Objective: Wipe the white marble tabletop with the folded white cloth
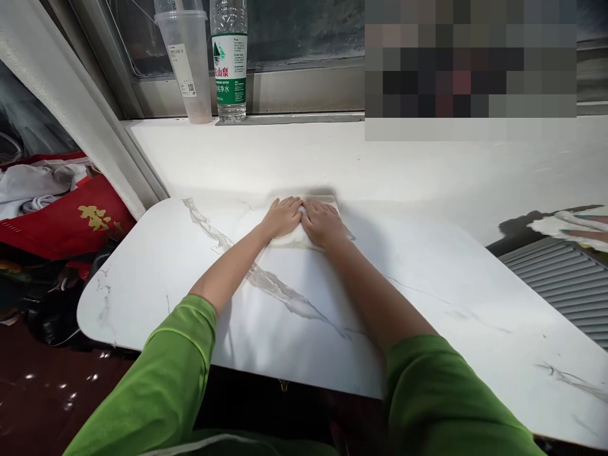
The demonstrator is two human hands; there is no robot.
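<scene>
A folded white cloth [298, 239] lies near the back edge of the white marble-patterned table [285, 342], close to the wall. On its left part my left hand [284, 217] rests palm down, fingers laid out over the fabric. My right hand [323, 223] presses on the right part in the same way, its fingers slightly bent. The fingertips of both hands nearly meet at the cloth's middle. Under the palms the fabric is hidden.
A plastic cup [183, 69] and a water bottle [231, 76] stand on the window ledge behind the table. To the left is a red bag [71, 209] with white cloth on it. A grey ridged panel [560, 285] is beyond the table's right edge.
</scene>
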